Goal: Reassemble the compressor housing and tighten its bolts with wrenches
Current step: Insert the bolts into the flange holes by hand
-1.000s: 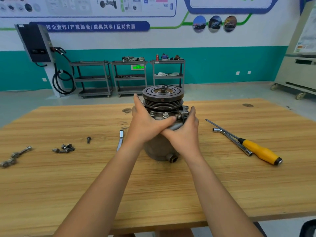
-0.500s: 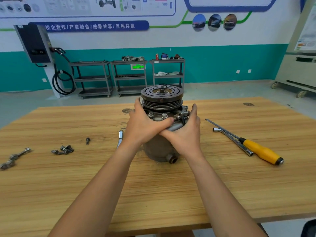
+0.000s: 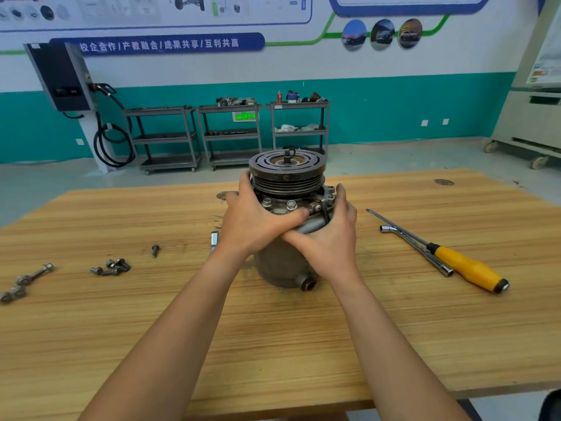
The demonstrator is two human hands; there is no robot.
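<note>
Ctr table: upright grey compressor

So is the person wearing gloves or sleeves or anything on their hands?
No gloves. The left hand and right hand are bare, with no rings, watch or bracelets showing. Both forearms are bare too, and no sleeves reach into view.

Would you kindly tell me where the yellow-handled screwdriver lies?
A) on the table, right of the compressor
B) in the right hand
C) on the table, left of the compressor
A: the screwdriver lies untouched on the table, to the right of the compressor.
</note>
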